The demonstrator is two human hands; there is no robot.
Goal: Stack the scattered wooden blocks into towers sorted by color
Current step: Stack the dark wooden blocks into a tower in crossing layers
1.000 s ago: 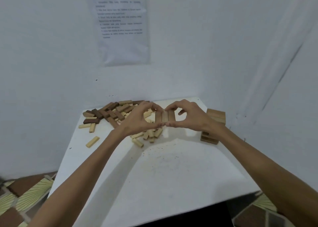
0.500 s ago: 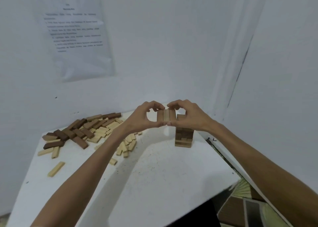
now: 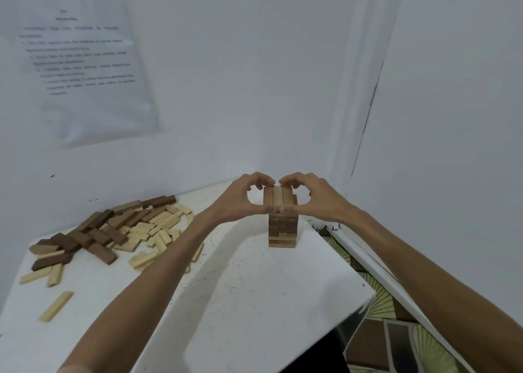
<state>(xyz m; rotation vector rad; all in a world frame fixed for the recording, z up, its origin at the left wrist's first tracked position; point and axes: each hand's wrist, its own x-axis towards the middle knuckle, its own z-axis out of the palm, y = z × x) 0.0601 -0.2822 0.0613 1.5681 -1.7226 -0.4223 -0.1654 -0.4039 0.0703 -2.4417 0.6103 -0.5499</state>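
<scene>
The left hand [image 3: 237,202] and right hand [image 3: 317,200] pinch a row of three blocks [image 3: 278,198] between curled fingers and thumbs, with the tower [image 3: 282,231] directly beneath the thumbs (loose blocks [image 3: 113,231] lie well left of the fingers).

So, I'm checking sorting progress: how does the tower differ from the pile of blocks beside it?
The tower stands upright in neat crossed layers; the pile lies loose and flat. The tower looks mostly mid-brown; the pile mixes dark, mid and pale blocks. The left hand and right hand hold a row of three blocks at the tower's top; no hand touches the pile. Both are wooden blocks on the white table.
</scene>
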